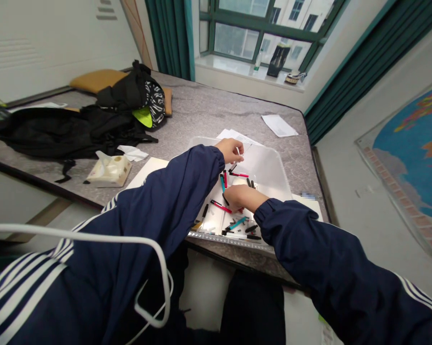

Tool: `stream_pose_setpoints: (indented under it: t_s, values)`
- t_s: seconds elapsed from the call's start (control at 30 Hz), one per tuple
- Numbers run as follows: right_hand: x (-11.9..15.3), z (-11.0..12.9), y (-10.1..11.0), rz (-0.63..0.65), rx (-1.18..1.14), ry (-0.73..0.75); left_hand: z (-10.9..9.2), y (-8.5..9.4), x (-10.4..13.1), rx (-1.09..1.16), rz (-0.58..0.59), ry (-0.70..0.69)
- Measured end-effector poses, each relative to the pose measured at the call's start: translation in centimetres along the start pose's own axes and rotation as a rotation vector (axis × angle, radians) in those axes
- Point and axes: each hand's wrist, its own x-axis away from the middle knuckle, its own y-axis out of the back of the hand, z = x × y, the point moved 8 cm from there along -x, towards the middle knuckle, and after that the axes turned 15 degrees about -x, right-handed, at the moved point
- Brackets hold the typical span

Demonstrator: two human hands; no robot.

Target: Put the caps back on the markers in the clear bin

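Observation:
A clear plastic box [273,167] in front of me holds loose pens and pen parts. Over its far left part, my left hand [230,150] pinches a slim white pen [233,167] with a black end, tip down. My right hand [235,196] reaches low into the box with its fingers curled under; what they hold is hidden. Beside it lie a teal pen [223,183] and a red pen [221,206]. Nearer me in the box are another teal pen [237,223] and a white pen with a black cap [241,235].
The box stands on a grey marbled surface [208,112]. To the left are a tissue pack [110,171] and a black backpack [68,129]. Paper sheets [279,125] lie beyond the box. A white cable [129,239] loops across my left sleeve.

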Motion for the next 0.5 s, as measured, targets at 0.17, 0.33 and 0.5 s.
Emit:
stream_pose_setpoints:
  t_s: [0.17, 0.33, 0.5]
  values:
    - [2.8, 0.2, 1.9, 0.089, -0.447, 0.187, 0.0, 0.1, -0.1, -0.001, -0.002, -0.014]
    - [6.5, -3.1, 10.7, -0.468, -0.952, 0.519, 0.1, 0.5, 0.1, -0.035, -0.034, -0.011]
    - [8.2, -8.6, 14.2, -1.109, -1.157, 0.500, 1.1, -0.4, -0.2, 0.080, 0.032, 0.061]
